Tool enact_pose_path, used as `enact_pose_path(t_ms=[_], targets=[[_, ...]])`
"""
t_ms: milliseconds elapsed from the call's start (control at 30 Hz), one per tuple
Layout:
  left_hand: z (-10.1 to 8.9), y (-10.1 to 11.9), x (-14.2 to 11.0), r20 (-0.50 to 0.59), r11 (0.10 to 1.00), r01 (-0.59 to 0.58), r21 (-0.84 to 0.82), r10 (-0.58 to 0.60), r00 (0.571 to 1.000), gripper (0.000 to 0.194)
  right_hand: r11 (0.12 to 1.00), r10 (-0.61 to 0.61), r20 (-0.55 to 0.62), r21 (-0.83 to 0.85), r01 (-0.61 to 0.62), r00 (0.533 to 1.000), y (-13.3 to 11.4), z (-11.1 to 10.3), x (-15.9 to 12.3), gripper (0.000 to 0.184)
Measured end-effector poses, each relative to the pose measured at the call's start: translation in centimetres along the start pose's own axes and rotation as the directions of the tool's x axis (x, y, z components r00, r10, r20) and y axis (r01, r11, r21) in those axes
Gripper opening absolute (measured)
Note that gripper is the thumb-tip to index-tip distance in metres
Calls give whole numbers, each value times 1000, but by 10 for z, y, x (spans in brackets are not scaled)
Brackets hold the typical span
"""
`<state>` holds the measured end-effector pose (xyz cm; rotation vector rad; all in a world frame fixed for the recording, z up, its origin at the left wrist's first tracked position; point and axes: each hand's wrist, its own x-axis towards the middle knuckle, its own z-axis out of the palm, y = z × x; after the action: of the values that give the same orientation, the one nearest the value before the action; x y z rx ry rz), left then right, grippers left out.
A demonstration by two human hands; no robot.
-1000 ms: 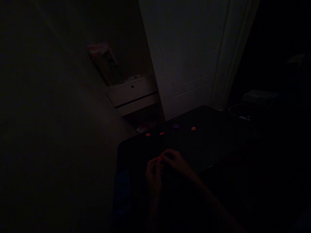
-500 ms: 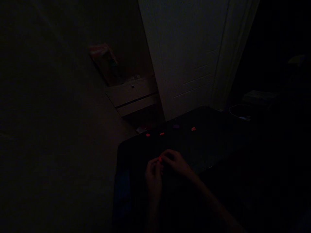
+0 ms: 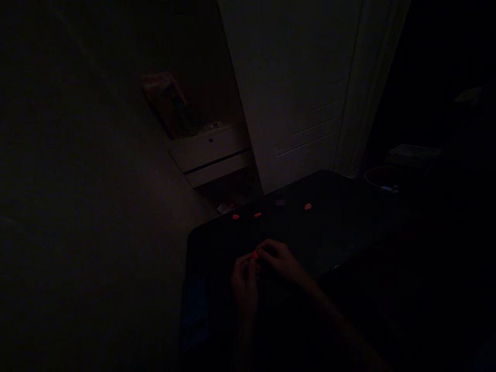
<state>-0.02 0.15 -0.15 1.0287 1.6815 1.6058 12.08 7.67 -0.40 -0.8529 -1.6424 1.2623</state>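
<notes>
In dim light, a small bright orange-red piece is pinched at the fingertips of both hands, above the dark table. My left hand grips it from the left, fingers curled. From the right, my right hand pinches it between thumb and fingers. Its exact kind is too small and dark to make out. Farther back on the table lie a round orange-red piece, a short orange-red bar, a purple block and a rounded orange lump.
A dark blue flat object lies at the table's left side. Behind the table stand a pale drawer unit and a white door. A thin white cable lies at the right. A wall rises on the left.
Both hands stay almost in place, still pinching the orange-red piece. The pieces on the table have not moved; the view has shifted very slightly.
</notes>
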Motion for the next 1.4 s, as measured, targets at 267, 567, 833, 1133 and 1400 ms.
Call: enact_pose_path(t_ms=[267, 567, 833, 1133, 1400], targets=[[0, -1, 0, 2, 1000, 3, 16, -3, 1000, 45, 1000, 9, -1, -8, -9, 1000, 0, 0, 1, 17], [-1, -1, 0, 8, 1000, -25, 17, 25, 1000, 40, 1000, 8, -6, 0, -8, 1000, -1, 0, 0, 17], [-1, 0, 0, 11, 1000, -22, 19, 22, 1000, 39, 1000, 24, -3, 9, -24, 1000, -2, 0, 0, 16], [-1, -1, -1, 21, 1000, 1, 20, -2, 1000, 44, 1000, 7, 2, 12, -7, 1000, 2, 1, 1, 14], [-1, -2, 0, 21, 1000, 3, 22, -3, 1000, 45, 1000, 13, 0, 10, -13, 1000, 0, 1, 1, 16]])
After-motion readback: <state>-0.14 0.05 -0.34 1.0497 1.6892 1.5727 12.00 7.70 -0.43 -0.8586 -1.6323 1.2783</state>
